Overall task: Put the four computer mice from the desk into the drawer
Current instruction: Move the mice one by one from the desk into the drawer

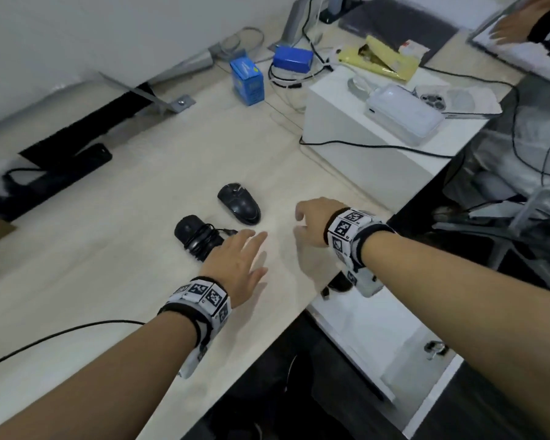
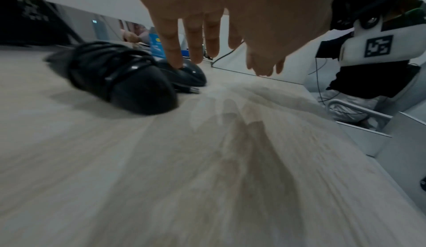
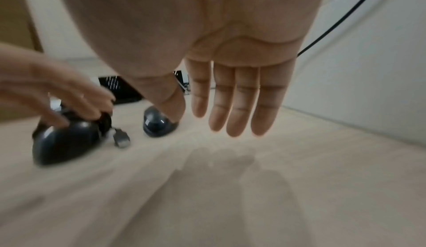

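We see two black computer mice on the pale wood desk (image 1: 115, 274). The nearer one, the cord-wrapped mouse (image 1: 195, 235), has its cable wound round its body with the USB plug (image 3: 121, 138) lying loose on the desk beside it. The other black mouse (image 1: 239, 203) sits just beyond it, a little apart. Our left hand (image 1: 235, 265) is spread wide with straight fingers, low over the desk just beside the cord-wrapped mouse; the right wrist view shows its fingertips (image 3: 58, 121) at the mouse's top, though blur keeps us from telling whether they touch. Our right hand (image 1: 315, 222) hovers over the desk to the right of both mice, fingers relaxed and loosely extended, holding nothing. Below the desk edge, the white drawer (image 1: 404, 354) stands pulled out.
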